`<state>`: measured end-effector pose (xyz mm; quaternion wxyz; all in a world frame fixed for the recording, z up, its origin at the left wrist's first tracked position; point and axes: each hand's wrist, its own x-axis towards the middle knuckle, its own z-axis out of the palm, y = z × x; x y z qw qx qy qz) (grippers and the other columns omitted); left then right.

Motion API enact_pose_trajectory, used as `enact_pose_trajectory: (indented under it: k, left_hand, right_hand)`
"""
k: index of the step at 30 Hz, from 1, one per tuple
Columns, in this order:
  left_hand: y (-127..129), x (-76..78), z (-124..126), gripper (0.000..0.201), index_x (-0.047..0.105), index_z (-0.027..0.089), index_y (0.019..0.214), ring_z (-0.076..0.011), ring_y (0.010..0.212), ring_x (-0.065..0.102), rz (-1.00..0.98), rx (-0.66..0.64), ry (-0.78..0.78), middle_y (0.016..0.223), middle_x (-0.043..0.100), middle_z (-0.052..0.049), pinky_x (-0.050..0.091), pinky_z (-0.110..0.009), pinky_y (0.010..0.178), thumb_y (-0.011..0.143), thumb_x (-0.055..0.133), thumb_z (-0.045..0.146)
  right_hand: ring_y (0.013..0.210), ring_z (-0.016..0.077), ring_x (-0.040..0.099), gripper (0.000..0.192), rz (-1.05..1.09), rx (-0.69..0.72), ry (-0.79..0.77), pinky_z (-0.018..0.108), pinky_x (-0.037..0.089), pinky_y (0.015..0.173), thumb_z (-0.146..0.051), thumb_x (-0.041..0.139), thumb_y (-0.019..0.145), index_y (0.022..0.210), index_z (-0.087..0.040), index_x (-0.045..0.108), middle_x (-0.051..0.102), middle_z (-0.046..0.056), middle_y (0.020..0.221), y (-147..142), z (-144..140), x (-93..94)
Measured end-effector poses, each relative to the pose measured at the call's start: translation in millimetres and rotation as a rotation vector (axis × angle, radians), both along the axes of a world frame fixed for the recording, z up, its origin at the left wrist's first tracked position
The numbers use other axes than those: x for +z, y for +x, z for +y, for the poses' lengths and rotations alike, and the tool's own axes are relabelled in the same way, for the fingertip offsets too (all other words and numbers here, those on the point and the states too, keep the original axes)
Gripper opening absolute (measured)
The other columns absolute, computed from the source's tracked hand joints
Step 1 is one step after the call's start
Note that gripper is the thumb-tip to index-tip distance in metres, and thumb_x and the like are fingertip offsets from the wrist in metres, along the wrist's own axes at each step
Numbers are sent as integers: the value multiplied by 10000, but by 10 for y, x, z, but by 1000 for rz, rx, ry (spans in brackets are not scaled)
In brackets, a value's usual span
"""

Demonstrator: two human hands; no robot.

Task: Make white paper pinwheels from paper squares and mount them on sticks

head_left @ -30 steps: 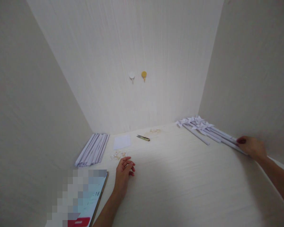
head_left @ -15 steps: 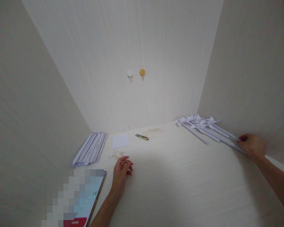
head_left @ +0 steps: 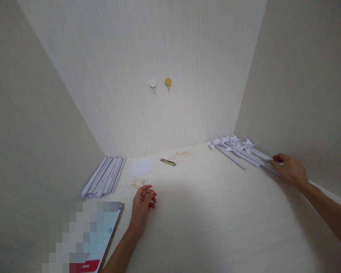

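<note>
My right hand (head_left: 291, 170) is at the near ends of a bunch of white paper sticks (head_left: 237, 157) by the right wall. Its thumb and fingers are curled about the end of a rolled-paper stick, partly hidden beneath the hand. Folded pointed paper tops (head_left: 233, 143), like pinwheels or stars, sit at the sticks' far ends. My left hand (head_left: 143, 203) rests on the table, empty, its fingers loosely bent and apart. Just beyond it lie small pale scraps (head_left: 138, 183). Snips (head_left: 167, 162) and a square stack of white paper (head_left: 141, 167) lie farther back.
Several plain rolled-paper sticks (head_left: 104, 177) lie by the left wall. A tablet or phone (head_left: 102, 237), partly blurred out, lies at the front left. More small bits (head_left: 182, 153) are near the back wall, which bears a white hook (head_left: 152, 83) and a yellow hook (head_left: 168, 82).
My right hand has moved left and inward along the paper sticks, nearer their folded tops. My left hand keeps its pose. The whole view has shifted slightly.
</note>
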<state>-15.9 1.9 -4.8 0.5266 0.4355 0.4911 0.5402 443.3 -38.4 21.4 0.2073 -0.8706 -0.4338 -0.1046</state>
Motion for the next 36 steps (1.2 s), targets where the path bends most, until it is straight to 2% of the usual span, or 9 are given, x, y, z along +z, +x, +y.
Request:
enact_pose_trajectory:
  k: [3, 7, 16, 23, 26, 28, 30, 33, 36]
  left_hand:
    - [0, 2, 1, 334, 481, 164, 828, -79, 470, 473, -1, 2, 3, 592, 530, 42, 338, -178, 382, 539, 604, 276]
    - [3, 9, -5, 341, 486, 165, 832, -82, 472, 477, -2, 5, 9, 595, 536, 40, 340, -181, 380, 536, 610, 279]
    - [-9, -30, 14, 331, 472, 158, 832, -77, 466, 469, 6, -7, 12, 594, 530, 43, 347, -177, 372, 548, 594, 275]
    - [-1, -16, 20, 333, 463, 154, 848, -76, 475, 467, 12, -12, 20, 601, 523, 44, 349, -175, 375, 559, 582, 270]
    - [-9, -31, 26, 332, 459, 157, 849, -77, 478, 469, 7, -21, 23, 605, 524, 45, 351, -175, 376, 561, 582, 269]
    - [-15, -46, 30, 330, 459, 160, 852, -76, 476, 469, 11, -24, 24, 603, 523, 47, 350, -173, 375, 565, 581, 268]
    - [-15, -54, 30, 316, 466, 164, 846, -74, 475, 470, 25, -20, 29, 605, 524, 49, 351, -170, 377, 569, 581, 263]
    - [1, -49, 20, 203, 489, 155, 717, -72, 470, 470, 67, -27, 42, 580, 521, 40, 354, -171, 386, 584, 580, 278]
    - [25, -37, 5, 216, 477, 143, 556, -61, 425, 441, 101, -80, 60, 495, 495, 32, 352, -177, 394, 622, 552, 335]
  right_hand:
    - [729, 223, 554, 167, 76, 96, -96, 280, 382, 634, -306, 463, 718, 756, -151, 511, 614, 131, 822, 1, 38, -43]
    - [682, 200, 548, 97, 99, 117, -107, 256, 382, 614, -262, 506, 693, 700, -168, 481, 610, 108, 761, 15, 82, -81]
    - [699, 204, 544, 99, 119, -9, -62, 256, 369, 587, -235, 513, 711, 759, -151, 493, 606, 125, 791, 120, 67, -36]
    - [637, 196, 525, 105, 149, -43, -29, 266, 351, 553, -242, 555, 678, 739, -172, 505, 604, 116, 762, 120, -7, -75]
    - [575, 181, 491, 160, 164, -76, 78, 279, 338, 538, -302, 597, 641, 676, -188, 490, 590, 98, 703, 97, -32, -21]
    - [530, 161, 458, 167, 148, -101, 213, 285, 328, 534, -293, 609, 626, 618, -196, 474, 567, 77, 642, 58, -31, 57]
    - [499, 136, 429, 159, 132, -66, 368, 288, 328, 543, -221, 598, 626, 562, -198, 455, 534, 55, 598, -21, -1, 156]
    - [503, 106, 424, 151, 202, 145, 569, 274, 351, 551, -129, 556, 623, 527, -189, 455, 519, 56, 646, -267, 123, 279]
    - [592, 122, 461, 89, 380, 406, 711, 273, 372, 569, -233, 561, 622, 570, -178, 515, 524, 58, 713, -747, 305, 286]
